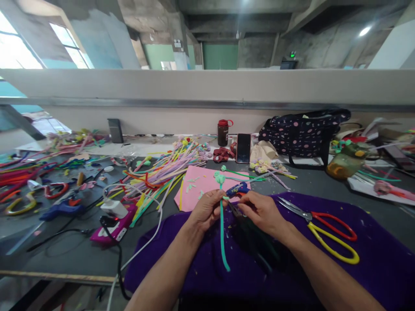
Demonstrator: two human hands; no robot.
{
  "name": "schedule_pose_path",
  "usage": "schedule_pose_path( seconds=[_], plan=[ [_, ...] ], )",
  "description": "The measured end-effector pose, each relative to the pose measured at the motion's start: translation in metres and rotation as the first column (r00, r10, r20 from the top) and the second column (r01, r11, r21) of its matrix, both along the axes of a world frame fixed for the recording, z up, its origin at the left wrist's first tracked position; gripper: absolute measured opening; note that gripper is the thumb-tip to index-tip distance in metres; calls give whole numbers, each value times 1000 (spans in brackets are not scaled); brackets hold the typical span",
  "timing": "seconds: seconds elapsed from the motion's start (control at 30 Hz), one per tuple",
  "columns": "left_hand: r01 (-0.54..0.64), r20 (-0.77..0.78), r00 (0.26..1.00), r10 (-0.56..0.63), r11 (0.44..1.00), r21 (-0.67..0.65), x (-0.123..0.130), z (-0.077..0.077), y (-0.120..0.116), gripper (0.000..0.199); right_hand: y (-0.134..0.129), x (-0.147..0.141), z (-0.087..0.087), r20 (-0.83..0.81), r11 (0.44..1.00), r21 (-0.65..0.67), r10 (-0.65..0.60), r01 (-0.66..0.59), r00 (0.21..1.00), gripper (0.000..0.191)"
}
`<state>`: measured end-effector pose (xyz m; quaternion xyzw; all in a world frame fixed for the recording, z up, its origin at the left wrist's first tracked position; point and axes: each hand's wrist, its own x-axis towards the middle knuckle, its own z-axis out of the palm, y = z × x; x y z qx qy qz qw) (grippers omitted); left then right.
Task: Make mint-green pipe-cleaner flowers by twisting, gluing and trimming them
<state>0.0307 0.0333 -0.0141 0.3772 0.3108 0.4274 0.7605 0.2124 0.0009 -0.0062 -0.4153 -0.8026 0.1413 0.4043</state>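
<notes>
Here, our left hand [206, 208] pinches the green stem [222, 235] in its fingers, the pale green blossom [220, 178] above them at twelve o'clock, the tail toward six. Our right hand [266, 214] bunches its fingers narrowly at three; we cannot tell their grip. Scissors [309, 217] lie toward four on purple cloth [376, 233].

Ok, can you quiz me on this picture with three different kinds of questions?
1. True or false: the left hand holds the long thin green stem.
2. What stands upright just right of the dark brown bottle with the red lid?
A) a white plug
B) a phone with a dark screen
C) a blue glue gun
3. Fill in: the scissors with one red and one yellow handle lie on a ____ cloth.

Key: 1 true; 2 B; 3 purple.
</notes>
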Motion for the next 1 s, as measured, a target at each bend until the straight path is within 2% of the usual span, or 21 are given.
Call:
schedule_pose_path(
  seconds=[0.07,0.13,0.2,0.27,0.37,0.47,0.63,0.73,0.8,0.87,0.9,1.0],
  plan=[
    [-2,34,999,1,1000,19,-3,2,0,31,1,1,4,-15,991,-132,-9,7,1000,12],
    [7,31,1000,-8,999,34,-3,1,-1,31,2,-1,5,-126,961,-273,-1,-34,992,14],
    [6,-3,1000,-6,999,36,-2,-2,-1,32,1,-5,2,-272,894,-426,23,-141,962,17],
    [-23,-34,999,24,999,44,0,-4,-1,32,-3,-12,-1,-389,801,-537,44,-265,920,20],
    [-74,-65,995,80,994,81,3,-6,-2,31,-10,-22,-4,-469,700,-609,61,-373,881,21],
    [-74,-105,991,85,992,103,7,-4,-5,30,-15,-28,-3,-501,662,-635,37,-397,865,20],
    [0,-149,989,15,994,106,11,0,-9,29,-11,-29,-5,-531,618,-680,-46,-394,846,21],
    [-12,-141,990,28,993,114,10,-2,-8,29,-9,-29,-8,-500,670,-672,-98,-314,861,21],
    [-19,-161,986,35,995,97,10,-3,-7,29,-10,-29,-10,-424,770,-609,-114,-190,898,21],
    [-18,-200,979,31,998,64,10,-4,-7,28,-12,-30,-11,-303,893,-449,-118,-33,946,21],
    [-14,-218,976,25,999,50,10,-5,-7,28,-13,-30,-11,-237,936,-351,-118,29,964,21],
    [-1,-229,973,11,999,42,12,-4,-6,29,-14,-30,-10,-87,983,-151,-116,102,989,20]
  ],
)
